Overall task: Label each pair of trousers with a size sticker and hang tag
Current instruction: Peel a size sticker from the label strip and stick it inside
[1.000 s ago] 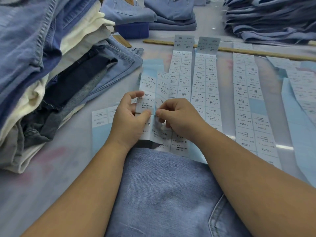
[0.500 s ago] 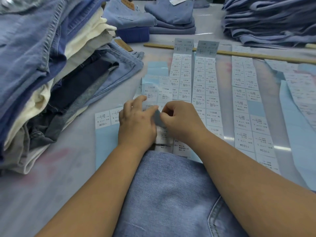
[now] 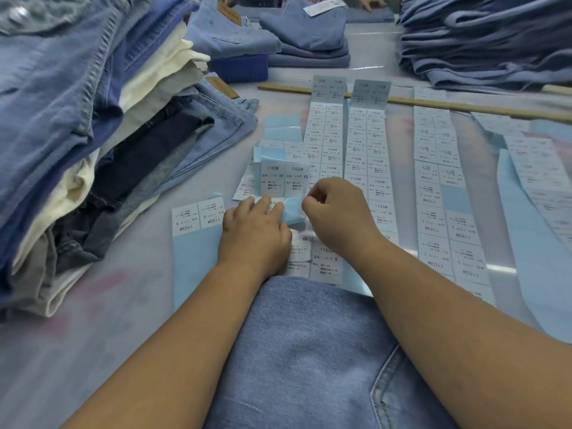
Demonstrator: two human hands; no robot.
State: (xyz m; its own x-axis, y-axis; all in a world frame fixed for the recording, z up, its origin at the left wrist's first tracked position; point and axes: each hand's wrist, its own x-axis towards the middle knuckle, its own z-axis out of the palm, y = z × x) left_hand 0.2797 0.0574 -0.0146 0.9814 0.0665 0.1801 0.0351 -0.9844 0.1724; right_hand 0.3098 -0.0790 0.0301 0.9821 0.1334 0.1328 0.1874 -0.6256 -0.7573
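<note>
A pair of light blue jeans (image 3: 309, 351) lies on the table right in front of me, between my forearms. Just beyond it is an XS sticker strip (image 3: 283, 181) on pale blue backing. My left hand (image 3: 252, 233) holds the strip down, its fingers on the backing. My right hand (image 3: 335, 213) pinches something small at the strip's bared blue backing (image 3: 292, 212); whether it is a sticker I cannot tell. Several more strips of size stickers (image 3: 368, 168) lie side by side farther back.
A tall pile of folded trousers (image 3: 77, 134) fills the left. Folded jeans (image 3: 309, 35) sit at the back, another stack (image 3: 486, 38) at the back right. A wooden ruler (image 3: 433, 103) crosses behind the strips. A short S strip (image 3: 195, 221) lies left of my hands.
The strip has bent further: its XS end now stands up and bare blue backing shows between my hands. Both hands have shifted slightly away from me along the strip.
</note>
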